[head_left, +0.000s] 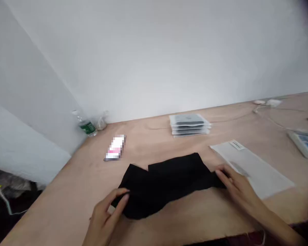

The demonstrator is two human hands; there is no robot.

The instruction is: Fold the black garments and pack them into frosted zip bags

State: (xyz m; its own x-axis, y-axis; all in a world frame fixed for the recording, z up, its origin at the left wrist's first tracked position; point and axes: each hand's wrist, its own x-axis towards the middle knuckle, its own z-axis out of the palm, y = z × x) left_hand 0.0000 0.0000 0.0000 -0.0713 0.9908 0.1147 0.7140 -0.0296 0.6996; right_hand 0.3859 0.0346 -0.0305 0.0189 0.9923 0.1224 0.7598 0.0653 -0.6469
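A piece of black cloth (166, 181), perhaps a garment, lies spread across the table between my two hands. My left hand (106, 213) pinches its left edge between thumb and fingers. At the opposite end, my right hand (236, 186) grips a narrow corner of the same cloth. The cloth's near edge curves, and a notch shows in its far edge. Just beyond my right hand lies a flat whitish translucent bag (261, 174) with a small printed label (237, 145), partly behind my fingers.
A stack of several packed translucent bags (190, 124) sits near the wall. A phone (115, 147) with a blurred screen lies at left. A green-labelled bottle (87, 127) stands in the corner. Cables (265, 106) and a white device with blue parts (305, 141) are at right.
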